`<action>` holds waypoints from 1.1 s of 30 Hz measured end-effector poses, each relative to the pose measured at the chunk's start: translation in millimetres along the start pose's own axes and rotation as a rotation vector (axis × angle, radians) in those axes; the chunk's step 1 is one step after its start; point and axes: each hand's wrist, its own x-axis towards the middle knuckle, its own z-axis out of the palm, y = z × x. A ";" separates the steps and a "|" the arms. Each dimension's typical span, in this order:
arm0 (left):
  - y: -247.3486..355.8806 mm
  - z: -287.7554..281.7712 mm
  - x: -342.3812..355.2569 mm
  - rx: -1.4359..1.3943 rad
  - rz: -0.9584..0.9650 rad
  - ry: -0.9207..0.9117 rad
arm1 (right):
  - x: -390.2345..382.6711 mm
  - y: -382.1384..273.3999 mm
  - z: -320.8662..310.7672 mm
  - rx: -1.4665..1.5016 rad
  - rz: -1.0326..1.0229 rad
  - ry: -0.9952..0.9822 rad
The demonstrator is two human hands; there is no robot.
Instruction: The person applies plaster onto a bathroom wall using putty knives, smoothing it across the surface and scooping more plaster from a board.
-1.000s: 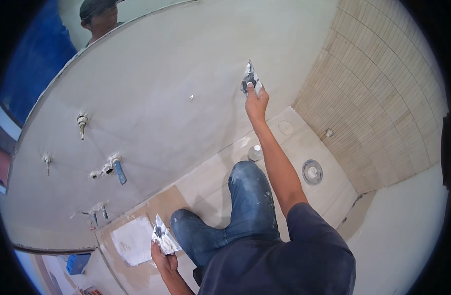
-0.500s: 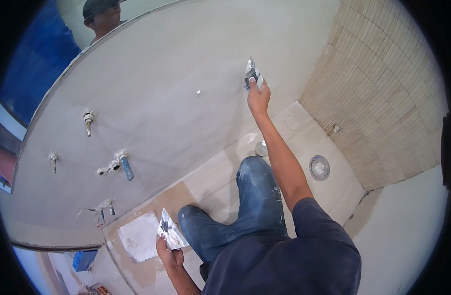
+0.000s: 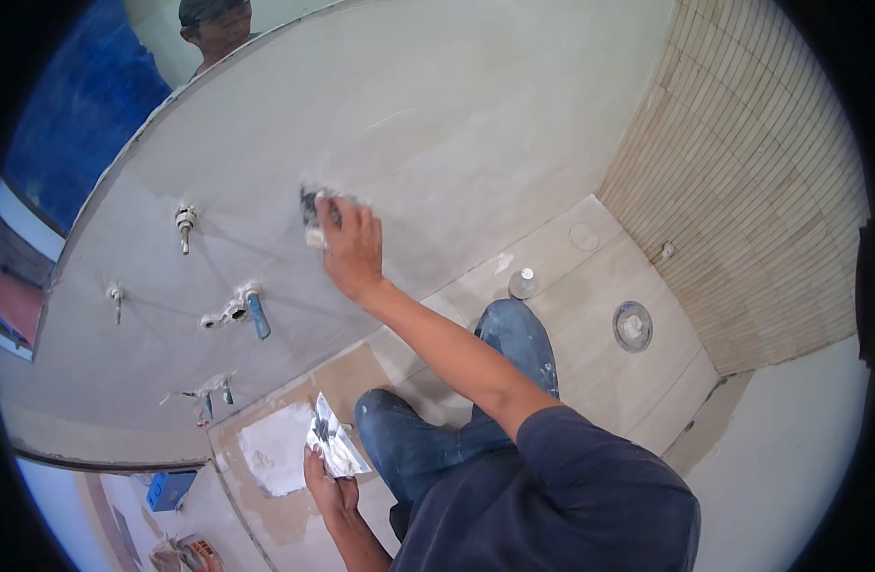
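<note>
My right hand (image 3: pixel 356 253) reaches out to the pale grey wall (image 3: pixel 437 181) and is closed around a putty knife (image 3: pixel 313 205). Motion blurs its blade, which lies at the wall's surface with white compound about it. Low on the left, my left hand (image 3: pixel 330 481) grips a second putty knife (image 3: pixel 340 450), whose wide shiny blade points up and carries a dark smear or reflection. Just beyond that blade, a white patch of compound (image 3: pixel 277 448) lies on a tan sheet (image 3: pixel 353 374) on the floor.
Pipe fittings stick out of the wall, among them a blue-ended one (image 3: pixel 257 316) and a valve stem (image 3: pixel 185 227). A clear bottle (image 3: pixel 522 284) stands by my knee, left of a round drain (image 3: pixel 633 326). Strip tiles (image 3: pixel 733 181) cover the right wall. A person (image 3: pixel 216 30) appears upper left.
My right hand has swept left and down across the wall with its putty knife. A small white speck on the wall is no longer visible. My left hand has barely moved.
</note>
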 end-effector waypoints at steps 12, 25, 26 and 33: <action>3.5 -11.1 -10.1 -0.052 0.020 0.038 | 129.3 143.0 -68.6 0.153 0.550 0.373; 14.7 38.1 -7.2 -0.039 0.038 -0.035 | 31.7 7.0 -4.2 -0.122 -0.176 0.069; 17.2 42.7 -8.0 -0.043 0.019 -0.064 | 34.1 8.6 -17.2 -0.128 -0.229 -0.037; 12.5 39.3 -15.6 -0.049 -0.003 -0.072 | 79.3 17.1 -15.3 -0.270 -0.509 0.178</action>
